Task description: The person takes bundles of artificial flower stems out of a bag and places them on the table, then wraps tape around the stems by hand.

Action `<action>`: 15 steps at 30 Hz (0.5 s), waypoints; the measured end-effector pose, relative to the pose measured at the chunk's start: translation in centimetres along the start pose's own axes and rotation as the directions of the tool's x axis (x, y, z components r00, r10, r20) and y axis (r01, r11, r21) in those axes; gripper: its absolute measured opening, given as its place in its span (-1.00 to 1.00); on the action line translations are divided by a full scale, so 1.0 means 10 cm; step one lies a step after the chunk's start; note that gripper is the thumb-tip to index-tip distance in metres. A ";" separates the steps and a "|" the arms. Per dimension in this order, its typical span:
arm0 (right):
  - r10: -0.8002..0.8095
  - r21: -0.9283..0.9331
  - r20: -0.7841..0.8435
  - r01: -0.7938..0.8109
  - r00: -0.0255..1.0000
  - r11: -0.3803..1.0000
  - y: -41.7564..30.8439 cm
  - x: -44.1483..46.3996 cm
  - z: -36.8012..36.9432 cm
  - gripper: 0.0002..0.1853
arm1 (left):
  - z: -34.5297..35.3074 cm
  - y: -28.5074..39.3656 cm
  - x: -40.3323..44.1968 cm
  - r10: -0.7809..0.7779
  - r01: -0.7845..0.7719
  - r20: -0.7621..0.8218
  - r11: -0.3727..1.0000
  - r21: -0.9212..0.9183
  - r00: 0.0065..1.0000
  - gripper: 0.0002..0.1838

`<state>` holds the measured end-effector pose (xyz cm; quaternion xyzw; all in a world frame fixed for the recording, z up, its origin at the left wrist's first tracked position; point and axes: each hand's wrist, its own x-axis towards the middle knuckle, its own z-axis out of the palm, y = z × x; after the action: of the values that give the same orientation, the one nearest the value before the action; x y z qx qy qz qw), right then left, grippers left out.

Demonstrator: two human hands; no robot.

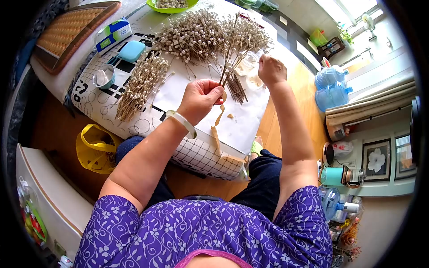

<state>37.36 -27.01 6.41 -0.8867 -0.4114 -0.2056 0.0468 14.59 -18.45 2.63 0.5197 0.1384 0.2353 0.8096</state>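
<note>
Pinched between thumb and fingers, thin dried stems (228, 59) stand up out of my left hand (202, 99). A strip of brown tape (216, 134) hangs below that hand down to the table edge. My right hand (272, 70) is closed near two clear round containers, one of them (254, 81) just left of the wrist; what its fingers hold, if anything, is hidden. A large heap of dried white-budded stems (192, 38) lies behind my left hand. To the left is a smaller bundle of similar stems (144, 85).
The table (178, 158) also bears a blue box (132, 51), a small cup (104, 77), a tissue pack (113, 35) and a green bowl (172, 5). A yellow bag (94, 149) is at the lower left. Large water bottles (333, 89) stand to the right.
</note>
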 end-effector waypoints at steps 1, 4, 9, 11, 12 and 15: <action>-0.043 -0.012 0.063 0.044 0.997 0.999 0.00 0.09 0.00 -0.84 | 0.00 0.00 0.00 -0.001 0.001 0.008 1.000 -0.002 1.000 -0.87; -0.121 -0.046 0.289 0.140 0.950 0.989 -0.09 0.33 -0.11 -0.86 | -0.01 0.02 0.00 0.010 -0.010 -0.007 1.000 -0.005 1.000 -0.87; -0.278 0.034 0.478 0.299 0.833 0.954 -0.16 0.54 -0.21 -0.88 | -0.03 0.04 0.01 0.004 -0.003 0.011 1.000 -0.007 1.000 -0.88; -0.310 0.165 0.441 0.263 0.842 0.951 -0.01 0.59 -0.16 -0.89 | -0.05 0.04 0.01 0.009 -0.009 0.010 1.000 -0.020 1.000 -0.88; -0.332 0.293 0.399 0.224 0.855 0.929 0.09 0.62 -0.14 -0.90 | -0.06 0.04 0.01 0.008 -0.008 0.008 1.000 -0.016 1.000 -0.88; -0.275 0.313 0.310 0.176 0.910 0.933 0.31 0.60 -0.22 -0.89 | -0.05 0.05 0.02 0.014 -0.014 0.011 1.000 -0.013 1.000 -0.88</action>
<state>42.45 -25.33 11.08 -0.8394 -0.5385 0.0107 0.0729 14.41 -17.75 2.83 0.5169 0.1290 0.2389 0.8119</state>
